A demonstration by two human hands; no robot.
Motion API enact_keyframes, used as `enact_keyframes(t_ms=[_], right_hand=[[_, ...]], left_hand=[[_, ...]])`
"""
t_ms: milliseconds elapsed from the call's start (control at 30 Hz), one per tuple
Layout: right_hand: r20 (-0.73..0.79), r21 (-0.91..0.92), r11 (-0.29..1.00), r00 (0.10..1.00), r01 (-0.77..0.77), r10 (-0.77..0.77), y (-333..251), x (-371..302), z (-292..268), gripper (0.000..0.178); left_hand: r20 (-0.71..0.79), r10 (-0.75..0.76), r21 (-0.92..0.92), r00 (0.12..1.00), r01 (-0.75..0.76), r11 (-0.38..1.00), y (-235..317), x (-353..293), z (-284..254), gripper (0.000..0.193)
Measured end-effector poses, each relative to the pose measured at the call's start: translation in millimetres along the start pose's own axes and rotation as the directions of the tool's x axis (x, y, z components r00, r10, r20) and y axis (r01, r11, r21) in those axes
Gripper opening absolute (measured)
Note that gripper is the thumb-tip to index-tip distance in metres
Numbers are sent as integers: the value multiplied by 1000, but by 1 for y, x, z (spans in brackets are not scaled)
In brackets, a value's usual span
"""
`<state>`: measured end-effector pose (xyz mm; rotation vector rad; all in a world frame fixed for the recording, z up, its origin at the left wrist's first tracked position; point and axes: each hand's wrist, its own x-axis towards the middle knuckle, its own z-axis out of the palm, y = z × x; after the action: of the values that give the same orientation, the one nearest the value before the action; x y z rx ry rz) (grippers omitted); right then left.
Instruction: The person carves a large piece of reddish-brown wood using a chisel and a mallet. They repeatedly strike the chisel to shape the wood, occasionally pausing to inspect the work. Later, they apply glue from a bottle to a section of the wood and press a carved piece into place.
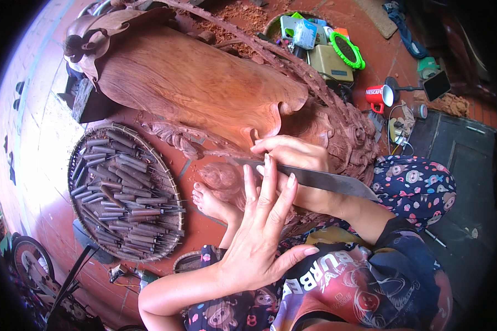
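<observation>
A long dark knife-like blade (331,181) slants across the front of my right hand (302,155), its broad end toward my right knee. My right fingers are curled behind the blade and appear to grip it; how they hold it is partly hidden. My left hand (264,220) is open, fingers spread, with fingertips against the blade's flat face. Just beyond my hands lies a large carved wooden piece (199,77) with a smooth, wavy-edged, leaf-like surface. Rougher carved wood (348,135) adjoins it on the right. A small rounded carving (222,179) sits near my bare foot (210,203).
At left, a round woven tray (174,182) holds many wooden-handled carving tools (130,176). A red mug (376,98), a green-rimmed round object (348,51) and a beige box (330,63) stand at far right. Wood shavings (234,22) litter the tiled floor (201,243).
</observation>
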<state>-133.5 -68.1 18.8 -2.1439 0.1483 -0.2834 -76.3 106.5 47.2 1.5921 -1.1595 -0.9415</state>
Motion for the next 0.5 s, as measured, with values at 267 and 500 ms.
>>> enact_keyframes(t_ms=[267,500], right_hand=[[182,16,999,983,-40,37,-1,11,3,20],[298,-173,983,955,58,-4,-14,17,3,21]], left_hand=[[-3,16,-75,1000,-16,997,-17,-3,-6,107],[-84,56,-120,995,-66,991,-27,-2,-3,116]])
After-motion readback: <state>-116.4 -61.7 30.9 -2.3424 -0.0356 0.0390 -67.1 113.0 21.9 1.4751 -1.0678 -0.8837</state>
